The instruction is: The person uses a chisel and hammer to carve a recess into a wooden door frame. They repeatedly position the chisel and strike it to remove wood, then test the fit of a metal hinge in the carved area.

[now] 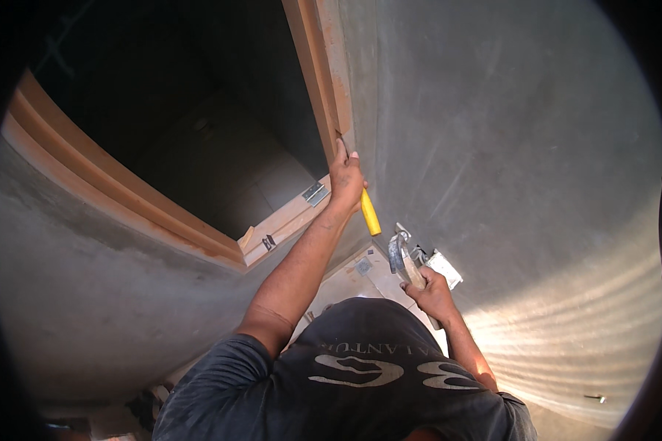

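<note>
My left hand (346, 180) is closed on a yellow-handled chisel (370, 213), its blade end at the inner edge of the upright wooden door frame (312, 59). My right hand (430, 298) grips the wooden handle of a hammer (399, 253), whose metal head is below and right of the yellow handle. A silver hinge plate (315, 194) lies on the frame's lower wooden piece, just left of my left forearm. A smaller metal piece (268, 242) is farther left on that piece.
Grey plastered walls (529, 110) flank the doorway, which opens onto a dim tiled floor (265, 191). A white electrical box (443, 269) with loose wires is low on the right wall, behind the hammer. Pale tiles (364, 268) lie below me.
</note>
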`<action>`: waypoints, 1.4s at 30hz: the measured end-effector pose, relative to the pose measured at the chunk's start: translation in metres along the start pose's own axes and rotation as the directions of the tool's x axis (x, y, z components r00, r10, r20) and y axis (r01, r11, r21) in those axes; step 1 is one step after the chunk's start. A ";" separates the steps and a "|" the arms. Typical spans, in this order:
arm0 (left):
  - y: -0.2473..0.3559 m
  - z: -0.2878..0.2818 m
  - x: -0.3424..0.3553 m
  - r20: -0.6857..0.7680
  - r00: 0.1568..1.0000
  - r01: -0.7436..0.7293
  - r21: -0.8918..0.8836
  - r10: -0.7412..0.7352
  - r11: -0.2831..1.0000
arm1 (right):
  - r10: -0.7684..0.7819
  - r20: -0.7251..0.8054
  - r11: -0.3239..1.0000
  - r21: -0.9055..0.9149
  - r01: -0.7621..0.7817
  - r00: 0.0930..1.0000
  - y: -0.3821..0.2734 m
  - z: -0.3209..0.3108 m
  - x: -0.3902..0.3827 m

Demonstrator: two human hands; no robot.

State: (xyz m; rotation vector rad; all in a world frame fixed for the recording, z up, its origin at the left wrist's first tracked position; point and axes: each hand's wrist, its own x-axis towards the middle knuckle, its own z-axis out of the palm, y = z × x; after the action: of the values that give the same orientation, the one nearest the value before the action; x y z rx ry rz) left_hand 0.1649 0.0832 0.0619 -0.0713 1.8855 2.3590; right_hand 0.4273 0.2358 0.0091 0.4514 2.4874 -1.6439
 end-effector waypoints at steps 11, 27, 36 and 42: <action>0.014 0.019 0.002 -0.129 0.988 0.072 -0.067 -0.080 0.995 | -0.306 -0.169 0.908 0.242 0.340 0.937 0.004 0.017 0.020; 0.025 0.009 0.000 -0.001 0.964 0.239 -0.426 -0.264 0.873 | -0.420 -0.346 0.868 0.115 0.483 0.839 0.021 0.065 0.062; 0.029 0.013 0.002 -0.035 0.963 0.231 -0.408 -0.268 0.883 | -0.342 -0.560 0.857 0.143 0.494 0.755 0.015 0.105 0.107; 0.033 0.013 0.007 -0.022 0.964 0.233 -0.421 -0.266 0.877 | -0.327 -0.573 0.895 0.068 0.441 0.752 0.020 0.111 0.115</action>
State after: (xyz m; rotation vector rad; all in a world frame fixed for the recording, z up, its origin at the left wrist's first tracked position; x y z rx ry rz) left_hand 0.1544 0.0888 0.0957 -0.4264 1.2706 2.5518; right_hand 0.3182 0.1619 -0.0834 0.5169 2.9998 -2.2051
